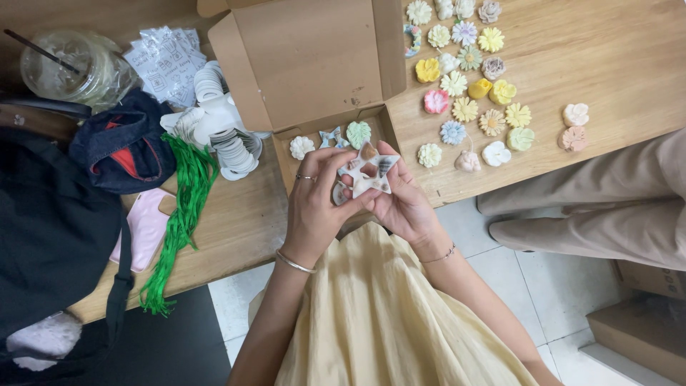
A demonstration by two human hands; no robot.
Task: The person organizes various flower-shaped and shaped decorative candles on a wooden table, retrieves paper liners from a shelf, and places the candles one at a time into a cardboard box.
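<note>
My left hand [316, 204] and my right hand [400, 200] together hold a white star-shaped piece [369, 174] with brown and grey insets, just above my lap at the table's edge. Both hands grip it by its points. Behind it stands an open cardboard box [314, 64]; its shallow tray holds a white flower piece [301, 147], a small blue star piece [330, 137] and a pale green shell piece [359, 133]. A ring sits on a left finger, and a bracelet circles each wrist.
Several pastel flower-shaped pieces [468, 86] lie on the wooden table [593, 78] to the right. A green raffia bundle [182, 214], white round tags [221, 129], a denim pouch [123, 146], a plastic cup [64, 68] and a black bag [50, 236] sit left. Another person's legs [607, 207] are at right.
</note>
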